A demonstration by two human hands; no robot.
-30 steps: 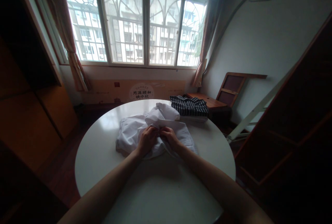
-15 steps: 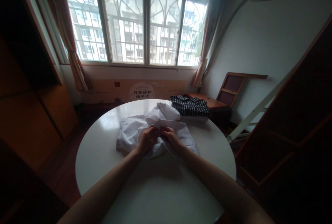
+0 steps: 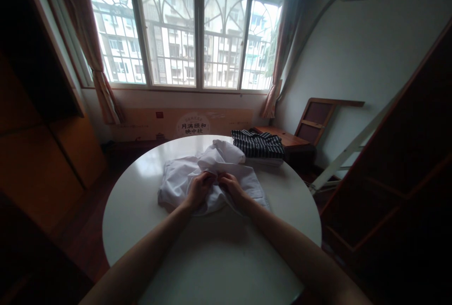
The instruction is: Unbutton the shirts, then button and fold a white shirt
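While daylight comes through a wide window (image 3: 183, 36), two bare forearms reach across a round white worktop (image 3: 141, 211). Both hands meet at the middle of a crumpled white shirt (image 3: 176, 180) lying near the worktop's centre: the left hand (image 3: 199, 189) and the right hand (image 3: 231, 186) each pinch a fold of its cloth, fingertips almost touching. Just behind the shirt, at the far right edge, rests a folded striped garment (image 3: 257, 144). One risk, as a judgement: a hard tug on the loose cloth could drag the shirt into the striped pile, or pull a sleeve over the rim.
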